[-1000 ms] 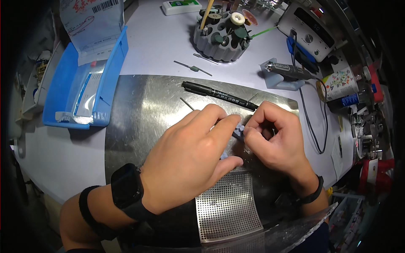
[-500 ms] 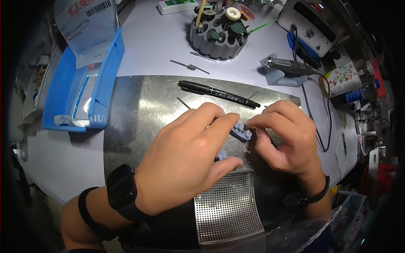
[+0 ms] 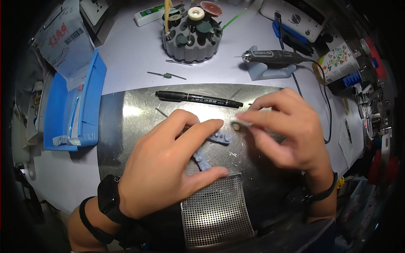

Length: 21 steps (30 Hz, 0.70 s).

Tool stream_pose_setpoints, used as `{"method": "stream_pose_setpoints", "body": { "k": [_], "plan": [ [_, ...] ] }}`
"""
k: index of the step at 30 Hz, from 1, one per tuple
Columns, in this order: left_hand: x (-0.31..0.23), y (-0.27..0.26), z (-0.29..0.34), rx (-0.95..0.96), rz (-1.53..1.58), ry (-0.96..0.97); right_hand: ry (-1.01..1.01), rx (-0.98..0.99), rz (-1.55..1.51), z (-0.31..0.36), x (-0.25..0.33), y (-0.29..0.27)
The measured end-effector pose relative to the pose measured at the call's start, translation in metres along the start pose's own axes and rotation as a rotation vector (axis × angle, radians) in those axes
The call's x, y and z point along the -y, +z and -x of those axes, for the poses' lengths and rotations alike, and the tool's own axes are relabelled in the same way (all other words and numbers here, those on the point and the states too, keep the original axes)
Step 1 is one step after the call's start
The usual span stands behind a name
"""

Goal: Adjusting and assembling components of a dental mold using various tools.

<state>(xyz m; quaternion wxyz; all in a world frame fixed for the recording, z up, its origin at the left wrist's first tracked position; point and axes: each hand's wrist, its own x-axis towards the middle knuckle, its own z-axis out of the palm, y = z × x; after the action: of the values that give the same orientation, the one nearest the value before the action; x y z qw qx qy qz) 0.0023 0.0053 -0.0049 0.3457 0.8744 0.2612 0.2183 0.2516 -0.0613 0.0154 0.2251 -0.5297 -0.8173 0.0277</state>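
My left hand (image 3: 164, 160) is closed over a blue-grey dental model (image 3: 202, 162) with tooth shapes along it. Its fingers cover the middle, so the model shows in two pieces of an arch between index finger and thumb. To the right, my right hand (image 3: 287, 130) hovers with index finger and thumb toward the model, apart from it. Its fingertips are smeared by motion. A small tan tooth-like piece (image 3: 236, 126) is just beside them; whether they grip it cannot be made out. Past the left fingers, a thin metal rod (image 3: 161, 112) partly shows.
Beneath lies a metal plate (image 3: 122, 143), with a black marker (image 3: 198, 99) across it and a perforated metal sheet (image 3: 217, 215) nearer me. Behind stand a grey bur holder (image 3: 192, 49) and a handpiece (image 3: 274, 57) on its rest. A blue bin (image 3: 93, 101) sits left.
My right hand has drawn away from the dental model toward the right, and the small tan piece has come into sight. The whole view has shifted; the left hand stays on the model.
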Motion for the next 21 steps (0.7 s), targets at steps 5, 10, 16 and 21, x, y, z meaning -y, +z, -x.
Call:
{"method": "stream_pose_setpoints", "body": {
  "k": [5, 10, 16, 21],
  "plan": [
    [-0.006, 0.000, -0.004, 0.048, -0.116, -0.032, 0.321, -0.207, 0.015, 0.011, -0.047, -0.022],
    [0.004, 0.006, -0.010, -0.046, -0.042, 0.027, 0.195, -0.136, -0.085, 0.007, -0.045, 0.008],
    [0.006, 0.010, -0.011, -0.052, -0.010, 0.039, 0.163, -0.113, -0.192, -0.005, -0.029, 0.027],
    [0.006, 0.006, -0.008, -0.068, -0.026, 0.059, 0.232, -0.129, -0.195, -0.005, -0.022, 0.022]
  ]
}}
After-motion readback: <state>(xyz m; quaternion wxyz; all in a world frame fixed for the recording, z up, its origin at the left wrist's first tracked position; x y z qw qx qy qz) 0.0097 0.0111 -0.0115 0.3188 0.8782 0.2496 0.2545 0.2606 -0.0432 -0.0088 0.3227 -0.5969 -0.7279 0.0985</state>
